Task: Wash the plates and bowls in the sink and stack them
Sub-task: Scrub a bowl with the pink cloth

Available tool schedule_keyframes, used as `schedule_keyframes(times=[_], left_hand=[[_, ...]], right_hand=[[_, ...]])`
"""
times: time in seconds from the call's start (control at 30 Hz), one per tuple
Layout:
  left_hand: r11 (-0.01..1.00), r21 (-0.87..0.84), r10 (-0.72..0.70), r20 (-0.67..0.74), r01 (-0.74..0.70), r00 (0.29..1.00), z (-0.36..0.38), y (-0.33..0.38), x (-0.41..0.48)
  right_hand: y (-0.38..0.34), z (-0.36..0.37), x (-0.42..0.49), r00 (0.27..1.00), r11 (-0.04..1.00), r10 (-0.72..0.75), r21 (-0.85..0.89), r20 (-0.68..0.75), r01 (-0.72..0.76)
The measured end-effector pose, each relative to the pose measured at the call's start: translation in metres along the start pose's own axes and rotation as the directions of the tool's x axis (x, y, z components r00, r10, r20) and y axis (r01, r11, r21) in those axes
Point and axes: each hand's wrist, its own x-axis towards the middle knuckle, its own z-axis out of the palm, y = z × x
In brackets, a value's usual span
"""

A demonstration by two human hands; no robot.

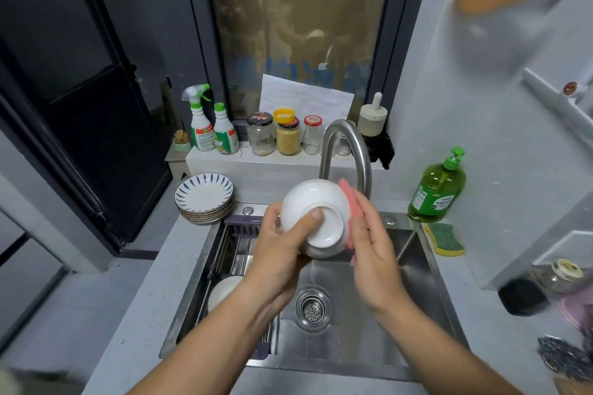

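Observation:
My left hand [282,247] holds a white bowl [316,205] above the steel sink [414,285], its foot ring turned toward me and my thumb on the base. My right hand [372,253] presses a pink cloth [348,199] against the bowl's right side. Another white bowl [224,293] lies on the wire rack [237,250] in the sink's left part, partly hidden by my left forearm. A stack of several blue-patterned plates [204,197] sits on the counter at the sink's back left corner.
The curved steel faucet [345,151] rises just behind the bowl. A green soap bottle [438,189] and a yellow-green sponge [446,239] sit right of the sink. Spray bottles [202,125] and jars [287,135] line the window ledge. The drain [313,308] lies below my hands.

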Motion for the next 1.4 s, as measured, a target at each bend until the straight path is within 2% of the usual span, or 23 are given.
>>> schedule_keyframes(times=[0.07,0.13,0.23,0.33,0.47,0.57,0.67,0.73,0.8,0.9,0.97,1.07,1.1,1.2,1.27,1.33,1.4], left_hand=[[0.997,-0.076,-0.034,-0.036,0.031,0.999,0.003,-0.008,-0.002],[0.99,-0.13,-0.053,-0.058,0.045,0.997,0.005,-0.013,-0.003],[0.99,-0.118,-0.086,-0.037,0.081,0.996,0.002,-0.012,0.001],[0.987,0.108,-0.128,0.039,0.123,0.991,-0.006,0.004,0.002],[0.885,0.445,-0.261,0.225,0.139,0.939,-0.011,0.032,0.012],[0.825,0.549,-0.318,0.26,0.131,0.912,-0.009,0.039,0.018],[0.874,0.448,-0.292,0.181,0.185,0.939,-0.009,0.036,0.021],[0.917,0.315,-0.284,0.086,0.245,0.955,-0.009,0.032,0.026],[0.953,0.14,-0.275,0.023,0.269,0.961,-0.007,0.027,0.028],[0.95,-0.112,-0.287,0.064,0.292,0.956,0.002,0.016,0.023],[0.945,-0.137,-0.29,0.069,0.297,0.954,0.008,0.012,0.017],[0.967,-0.036,-0.25,0.022,0.25,0.968,0.014,0.01,0.015],[0.97,-0.048,-0.24,0.0,0.239,0.971,0.015,0.011,0.017],[0.942,-0.244,-0.231,0.028,0.231,0.973,0.018,0.012,0.023],[0.915,-0.325,-0.236,0.052,0.24,0.97,0.017,0.009,0.022],[0.914,-0.341,-0.229,0.014,0.22,0.973,0.018,0.002,0.02],[0.942,-0.298,-0.175,-0.047,0.154,0.983,0.019,-0.005,0.019]], right_hand=[[-0.003,0.003,0.007,0.998,0.998,-0.055,-0.033,-0.025,0.054],[-0.004,0.001,0.016,0.994,0.978,-0.113,-0.176,0.006,0.112],[-0.004,-0.008,0.027,0.994,0.959,-0.083,-0.267,0.068,0.098],[-0.013,-0.025,0.036,0.971,0.922,-0.068,-0.358,0.228,0.149],[-0.039,-0.041,0.053,0.864,0.818,0.031,-0.509,0.503,0.267],[-0.046,-0.036,0.062,0.82,0.747,0.068,-0.574,0.569,0.336],[-0.036,-0.034,0.052,0.897,0.81,-0.001,-0.526,0.443,0.26],[-0.02,-0.03,0.033,0.954,0.893,-0.03,-0.42,0.3,0.16],[-0.006,-0.014,0.01,0.975,0.943,-0.002,-0.325,0.224,0.076],[0.001,0.004,0.0,0.99,0.928,-0.063,-0.358,0.125,0.104],[0.0,-0.003,0.022,0.992,0.896,-0.11,-0.426,0.057,0.124],[-0.009,-0.017,0.054,1.0,0.928,-0.019,-0.373,-0.009,0.014],[-0.01,-0.015,0.053,0.999,0.931,-0.033,-0.363,-0.009,0.028],[-0.005,0.01,0.026,0.982,0.855,-0.165,-0.484,0.089,0.187],[0.004,0.02,0.014,0.981,0.835,-0.178,-0.517,0.07,0.188],[-0.001,0.021,0.024,0.999,0.947,-0.044,-0.319,-0.022,0.035],[-0.008,0.017,0.04,0.995,0.987,0.083,-0.133,-0.047,-0.088]])
